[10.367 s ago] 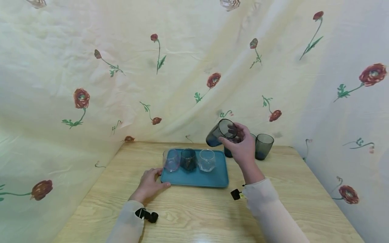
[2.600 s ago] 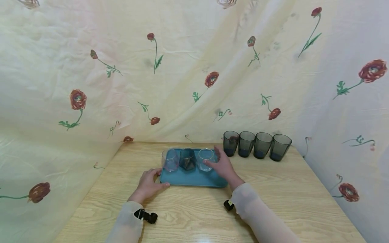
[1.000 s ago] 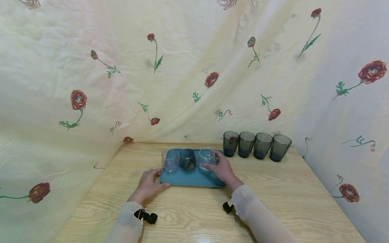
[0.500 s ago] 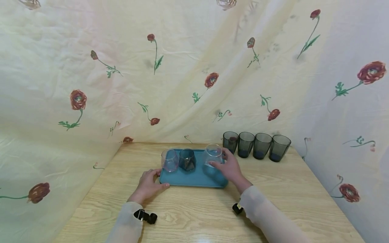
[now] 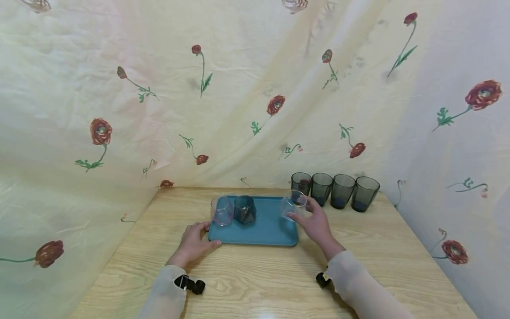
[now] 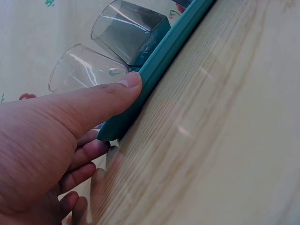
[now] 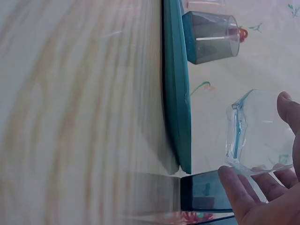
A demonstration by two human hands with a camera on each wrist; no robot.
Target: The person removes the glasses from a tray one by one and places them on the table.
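My right hand (image 5: 318, 228) grips a clear faceted drinking glass (image 5: 290, 208) between thumb and fingers, above the right edge of a blue-green tray (image 5: 264, 232). In the right wrist view that glass (image 7: 260, 126) hangs clear of the tray rim (image 7: 177, 93). My left hand (image 5: 193, 243) holds the tray's left front corner; in the left wrist view the thumb (image 6: 110, 98) lies on the rim with the fingers curled beside it. On the tray stand a pale pinkish glass (image 5: 222, 212) at the left and a dark grey faceted glass (image 5: 245, 212) beside it.
Several tall smoky-grey tumblers stand in a row behind and right of the tray, from the leftmost tumbler (image 5: 301, 182) to the rightmost tumbler (image 5: 365, 194). A flowered cloth (image 5: 239, 110) hangs close behind the wooden table (image 5: 247, 274).
The right hand, earlier with a smoky tumbler that now stands in the row, has taken the clear glass, lifted it off the tray and moved it right. The left hand stays at the tray.
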